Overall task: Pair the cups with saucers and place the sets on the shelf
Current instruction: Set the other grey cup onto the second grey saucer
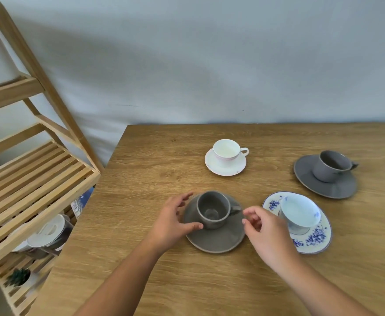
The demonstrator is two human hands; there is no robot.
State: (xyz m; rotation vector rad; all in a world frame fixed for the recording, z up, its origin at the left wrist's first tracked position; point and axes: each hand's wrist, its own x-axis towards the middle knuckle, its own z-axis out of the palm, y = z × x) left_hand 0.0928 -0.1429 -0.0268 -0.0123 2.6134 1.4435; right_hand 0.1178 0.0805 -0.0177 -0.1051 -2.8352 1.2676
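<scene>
A brown-grey cup (213, 209) stands on a matching saucer (218, 240) near the table's front. My left hand (172, 221) sits at the saucer's left rim, fingers spread, thumb resting on the saucer beside the cup. My right hand (263, 226) hovers at the saucer's right edge by the cup handle, fingers curled and apart, holding nothing. A white cup (226, 151) on a white saucer (212, 165) stands further back. A dark grey cup (331, 166) rests on its grey saucer (337, 189) at right. A pale blue cup (299, 213) sits on a blue-flowered saucer (314, 239).
A slatted wooden shelf unit (34, 176) stands left of the wooden table (209, 281), its middle shelf bare. Lower shelves hold a lidded container (50, 233), stacked dishes (79, 204) and a small plant (19, 277). A grey wall runs behind.
</scene>
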